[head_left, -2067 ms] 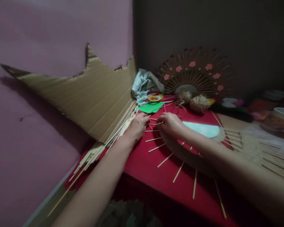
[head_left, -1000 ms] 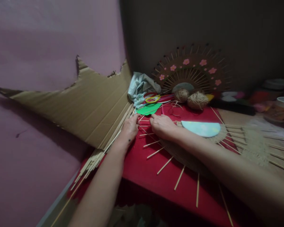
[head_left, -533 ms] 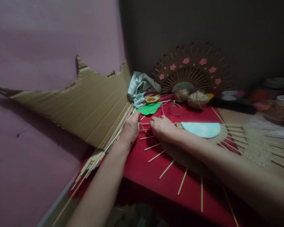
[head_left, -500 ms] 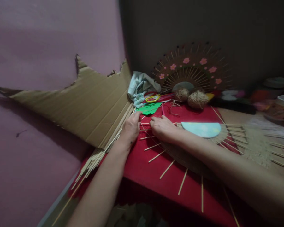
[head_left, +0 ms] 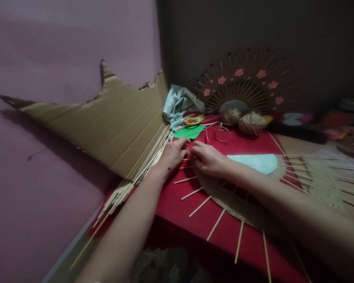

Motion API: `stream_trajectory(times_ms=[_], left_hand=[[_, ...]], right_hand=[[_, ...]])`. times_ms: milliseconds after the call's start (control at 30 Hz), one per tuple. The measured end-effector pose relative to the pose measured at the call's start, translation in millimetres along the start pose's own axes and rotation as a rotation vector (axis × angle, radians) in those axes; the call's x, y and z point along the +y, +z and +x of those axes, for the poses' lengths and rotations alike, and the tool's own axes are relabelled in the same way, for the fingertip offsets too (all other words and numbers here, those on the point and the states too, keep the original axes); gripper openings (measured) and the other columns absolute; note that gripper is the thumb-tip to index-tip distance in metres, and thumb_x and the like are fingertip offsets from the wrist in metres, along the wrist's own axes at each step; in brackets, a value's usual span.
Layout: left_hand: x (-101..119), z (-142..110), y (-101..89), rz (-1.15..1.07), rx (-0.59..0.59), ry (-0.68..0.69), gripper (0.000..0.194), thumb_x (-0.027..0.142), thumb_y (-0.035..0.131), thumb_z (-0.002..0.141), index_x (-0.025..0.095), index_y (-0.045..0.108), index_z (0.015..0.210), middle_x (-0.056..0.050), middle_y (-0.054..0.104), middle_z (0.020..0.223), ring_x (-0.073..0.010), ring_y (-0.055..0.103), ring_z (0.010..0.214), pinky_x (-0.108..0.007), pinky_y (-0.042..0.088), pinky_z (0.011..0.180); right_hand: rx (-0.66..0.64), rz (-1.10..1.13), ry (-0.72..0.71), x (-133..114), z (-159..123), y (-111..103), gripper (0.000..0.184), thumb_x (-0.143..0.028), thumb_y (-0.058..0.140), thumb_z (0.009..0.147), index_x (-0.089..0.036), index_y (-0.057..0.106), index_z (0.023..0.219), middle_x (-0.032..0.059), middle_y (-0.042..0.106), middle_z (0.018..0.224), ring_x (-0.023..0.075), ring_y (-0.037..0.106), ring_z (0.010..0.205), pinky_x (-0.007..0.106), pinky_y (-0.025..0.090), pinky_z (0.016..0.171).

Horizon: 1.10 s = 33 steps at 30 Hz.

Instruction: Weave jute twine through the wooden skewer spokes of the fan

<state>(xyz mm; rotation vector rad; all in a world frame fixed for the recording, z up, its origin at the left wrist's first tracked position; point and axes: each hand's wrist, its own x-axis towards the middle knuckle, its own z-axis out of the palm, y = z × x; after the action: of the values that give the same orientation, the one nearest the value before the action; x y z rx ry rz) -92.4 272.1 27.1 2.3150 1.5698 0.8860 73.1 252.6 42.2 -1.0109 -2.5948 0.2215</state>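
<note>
A half-round fan of thin sticks with a woven twine band lies on the red cloth, and a pale blue half-disc covers its centre. My right hand is closed at the band's upper left end, its fingers curled over the outer sticks. Just left of it, my left hand has thumb and fingers pinched together by the stick tips. Whatever is between those fingertips is too small to make out. My right forearm crosses above the fan and hides part of it.
Loose sticks lie along the left edge beside a torn cardboard sheet leaning on the wall. Behind are a green sheet, yellow-handled scissors, twine balls, a grey-blue cloth and a flowered fan.
My two hands have come closer together, the left moving right towards the fan's band end. The fan appears slightly turned, and the whole view has shifted a little.
</note>
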Motion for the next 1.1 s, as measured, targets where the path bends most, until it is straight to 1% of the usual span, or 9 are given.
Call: stream_trajectory(times_ms=[67, 267, 400, 500, 600, 767, 833, 1000, 1100], left_hand=[[0.6, -0.6, 1.1, -0.004, 0.002, 0.005, 0.033, 0.006, 0.055, 0.073, 0.018, 0.064, 0.102, -0.001, 0.070, 0.079, -0.0156, 0.064, 0.075, -0.026, 0.047, 0.074], [1.7, -2.6, -0.4, -0.019, 0.003, -0.018, 0.034, 0.004, 0.055, 0.073, 0.016, 0.064, 0.104, -0.003, 0.069, 0.078, -0.0167, 0.062, 0.075, -0.028, 0.046, 0.076], [3.1, -2.7, -1.1, -0.077, 0.001, -0.048, 0.032, 0.007, 0.058, 0.072, 0.018, 0.064, 0.101, -0.002, 0.068, 0.077, -0.0162, 0.061, 0.075, -0.029, 0.046, 0.077], [2.3, -1.8, -0.2, -0.168, -0.015, -0.085, 0.029, 0.010, 0.059, 0.072, 0.016, 0.064, 0.101, 0.000, 0.065, 0.073, -0.0144, 0.060, 0.070, -0.027, 0.046, 0.072], [-3.0, 0.1, -0.3, -0.301, -0.082, -0.141, 0.030, 0.015, 0.063, 0.071, 0.013, 0.063, 0.101, 0.000, 0.064, 0.072, -0.0124, 0.059, 0.064, -0.024, 0.047, 0.063], [-18.0, 2.7, -10.3, -0.504, -0.304, -0.240, 0.031, 0.019, 0.069, 0.065, 0.010, 0.063, 0.094, -0.001, 0.064, 0.064, -0.0107, 0.058, 0.054, -0.021, 0.044, 0.051], [-21.7, 2.1, -16.7, -0.551, -0.361, -0.265, 0.029, 0.018, 0.069, 0.065, 0.010, 0.065, 0.092, -0.002, 0.065, 0.064, -0.0100, 0.058, 0.052, -0.020, 0.044, 0.049], [-20.0, -1.6, -28.9, -0.703, -0.401, -0.430, 0.021, 0.011, 0.066, 0.066, 0.012, 0.065, 0.087, -0.001, 0.064, 0.064, -0.0077, 0.055, 0.050, -0.018, 0.038, 0.045], [-17.5, -2.7, -31.0, -0.711, -0.377, -0.457, 0.023, 0.010, 0.065, 0.066, 0.012, 0.063, 0.089, -0.001, 0.063, 0.063, -0.0072, 0.053, 0.048, -0.018, 0.035, 0.042]], right_hand=[[0.056, 0.086, 0.071, 6.2, 1.2, 0.1, 0.021, -0.003, 0.049, 0.073, -0.013, 0.062, 0.086, 0.0090, 0.056, 0.097, 0.0151, 0.052, 0.084, 0.025, 0.041, 0.077], [0.014, 0.126, 0.111, 8.1, 4.9, 7.9, 0.018, -0.003, 0.050, 0.073, -0.013, 0.063, 0.083, 0.0081, 0.063, 0.084, 0.0181, 0.054, 0.080, 0.028, 0.038, 0.073], [0.029, 0.194, 0.167, 6.4, 5.1, 8.3, 0.020, -0.006, 0.052, 0.075, -0.012, 0.060, 0.092, 0.0060, 0.064, 0.080, 0.0157, 0.055, 0.072, 0.025, 0.038, 0.064], [0.039, 0.263, 0.176, 6.3, 4.3, 6.6, 0.022, -0.008, 0.054, 0.076, -0.013, 0.059, 0.097, 0.0025, 0.065, 0.080, 0.0124, 0.056, 0.071, 0.021, 0.039, 0.063], [0.051, 0.315, 0.165, 4.5, 3.4, 4.2, 0.023, -0.007, 0.052, 0.076, -0.015, 0.063, 0.095, 0.0006, 0.065, 0.079, 0.0107, 0.057, 0.071, 0.020, 0.040, 0.064], [0.039, 0.338, 0.154, -2.8, 3.6, -1.9, 0.020, -0.011, 0.057, 0.076, -0.015, 0.073, 0.088, 0.0042, 0.068, 0.077, 0.0128, 0.059, 0.069, 0.023, 0.041, 0.065], [0.041, 0.321, 0.156, -5.6, 4.4, -5.3, 0.019, -0.012, 0.059, 0.076, -0.015, 0.073, 0.087, 0.0047, 0.069, 0.077, 0.0130, 0.060, 0.069, 0.023, 0.042, 0.065], [0.045, 0.366, 0.201, -3.4, 8.5, -18.7, 0.018, -0.010, 0.058, 0.074, -0.014, 0.073, 0.082, 0.0033, 0.070, 0.073, 0.0129, 0.061, 0.067, 0.021, 0.042, 0.061], [0.056, 0.335, 0.260, 5.7, 12.6, -26.5, 0.017, -0.012, 0.058, 0.075, -0.013, 0.073, 0.083, 0.0039, 0.071, 0.073, 0.0136, 0.061, 0.067, 0.021, 0.042, 0.060]])
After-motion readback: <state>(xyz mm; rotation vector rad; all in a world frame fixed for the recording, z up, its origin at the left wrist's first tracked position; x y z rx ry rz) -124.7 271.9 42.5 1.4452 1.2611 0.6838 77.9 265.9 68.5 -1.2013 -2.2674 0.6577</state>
